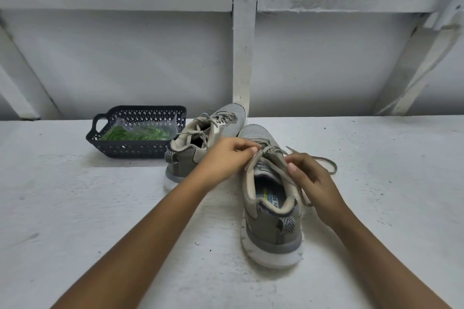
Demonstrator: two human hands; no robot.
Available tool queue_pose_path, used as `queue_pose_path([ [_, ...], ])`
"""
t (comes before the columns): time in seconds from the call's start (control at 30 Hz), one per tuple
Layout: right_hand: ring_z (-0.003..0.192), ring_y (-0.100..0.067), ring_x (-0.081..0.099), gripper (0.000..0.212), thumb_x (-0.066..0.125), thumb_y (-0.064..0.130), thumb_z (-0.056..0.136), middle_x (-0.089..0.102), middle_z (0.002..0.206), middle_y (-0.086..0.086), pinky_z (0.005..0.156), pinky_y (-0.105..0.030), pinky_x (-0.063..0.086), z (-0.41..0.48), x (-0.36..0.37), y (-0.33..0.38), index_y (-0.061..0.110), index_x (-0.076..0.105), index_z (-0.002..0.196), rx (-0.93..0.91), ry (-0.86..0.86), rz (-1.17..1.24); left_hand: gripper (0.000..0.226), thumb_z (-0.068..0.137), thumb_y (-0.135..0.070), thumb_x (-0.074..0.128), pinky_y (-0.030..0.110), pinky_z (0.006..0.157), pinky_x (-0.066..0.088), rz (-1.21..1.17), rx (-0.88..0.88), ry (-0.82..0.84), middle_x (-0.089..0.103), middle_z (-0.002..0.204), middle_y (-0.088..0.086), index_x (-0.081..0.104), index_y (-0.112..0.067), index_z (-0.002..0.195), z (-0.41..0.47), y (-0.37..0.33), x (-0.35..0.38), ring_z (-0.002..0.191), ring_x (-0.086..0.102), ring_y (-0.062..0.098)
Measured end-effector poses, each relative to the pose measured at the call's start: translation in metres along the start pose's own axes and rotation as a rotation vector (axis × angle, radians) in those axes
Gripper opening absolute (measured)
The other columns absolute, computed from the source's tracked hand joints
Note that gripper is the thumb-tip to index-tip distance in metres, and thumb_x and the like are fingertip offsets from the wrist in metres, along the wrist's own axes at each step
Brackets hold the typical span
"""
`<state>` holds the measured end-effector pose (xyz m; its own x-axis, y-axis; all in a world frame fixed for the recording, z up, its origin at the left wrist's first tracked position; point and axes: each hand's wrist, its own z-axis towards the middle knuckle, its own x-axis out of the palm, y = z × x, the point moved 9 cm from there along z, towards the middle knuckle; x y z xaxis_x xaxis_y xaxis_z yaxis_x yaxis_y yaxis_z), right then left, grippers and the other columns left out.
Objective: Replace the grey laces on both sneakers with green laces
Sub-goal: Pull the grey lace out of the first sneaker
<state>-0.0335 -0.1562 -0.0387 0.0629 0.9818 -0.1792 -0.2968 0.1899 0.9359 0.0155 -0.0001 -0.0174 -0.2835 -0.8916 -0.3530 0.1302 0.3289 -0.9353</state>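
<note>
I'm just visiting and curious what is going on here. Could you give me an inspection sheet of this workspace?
Surface: white painted table, scuffed and speckled.
Job's things: near sneaker, its grey lace loosened; far sneaker still laced grey; green laces bagged in the dark basket.
Clutter: nothing seen.
Grippers: left hand and right hand pinch the near sneaker's lace.
Cables: nothing seen.
Surroundings: white wall with beams.

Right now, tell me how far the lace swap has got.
Nothing is finished. Both hands, left hand and right hand, are loosening the grey lace on the near sneaker. The far sneaker remains laced grey; the green laces sit bagged in the basket.
</note>
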Motion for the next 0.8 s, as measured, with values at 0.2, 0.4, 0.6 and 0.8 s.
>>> queue_pose_path([
  [0.2,0.095,-0.022,0.060,0.015,0.057,0.032,0.083,0.066,0.096,0.003,0.080,-0.028,0.049,-0.001,0.001,-0.003,0.025,0.064,0.094,-0.028,0.007,0.003,0.006,0.089,-0.015,0.062,0.025,0.069,0.046,0.228,-0.029,0.064,0.060,0.071,-0.006,0.068,-0.014,0.086,0.020,-0.005,0.003,0.071,0.054,0.008],
  [0.4,0.094,-0.018,0.062,0.012,0.057,0.032,0.084,0.067,0.096,0.005,0.080,-0.028,0.049,0.000,-0.001,-0.006,0.031,0.065,0.093,-0.037,0.012,-0.003,0.018,0.095,-0.019,0.049,0.026,0.067,0.040,0.432,0.004,0.043,0.055,0.076,-0.007,0.052,-0.023,0.077,0.036,-0.010,0.002,0.074,0.051,0.011],
  [0.6,0.088,-0.010,0.062,0.007,0.061,0.029,0.084,0.068,0.091,0.010,0.075,-0.016,0.050,0.000,-0.002,-0.004,0.031,0.066,0.089,-0.048,0.003,0.006,0.025,0.096,-0.011,0.047,0.027,0.066,0.040,0.166,-0.088,0.074,0.053,0.068,0.000,0.052,-0.018,0.073,0.050,-0.005,0.005,0.062,0.047,0.011],
  [0.8,0.088,-0.007,0.061,0.013,0.059,0.032,0.081,0.068,0.091,0.010,0.072,-0.014,0.048,-0.001,-0.004,-0.002,0.026,0.065,0.091,-0.042,0.001,-0.031,0.017,0.097,-0.006,0.043,0.029,0.064,0.045,-0.125,-0.160,0.039,0.057,0.072,0.004,0.049,-0.018,0.085,0.044,-0.001,0.002,0.063,0.053,0.015],
])
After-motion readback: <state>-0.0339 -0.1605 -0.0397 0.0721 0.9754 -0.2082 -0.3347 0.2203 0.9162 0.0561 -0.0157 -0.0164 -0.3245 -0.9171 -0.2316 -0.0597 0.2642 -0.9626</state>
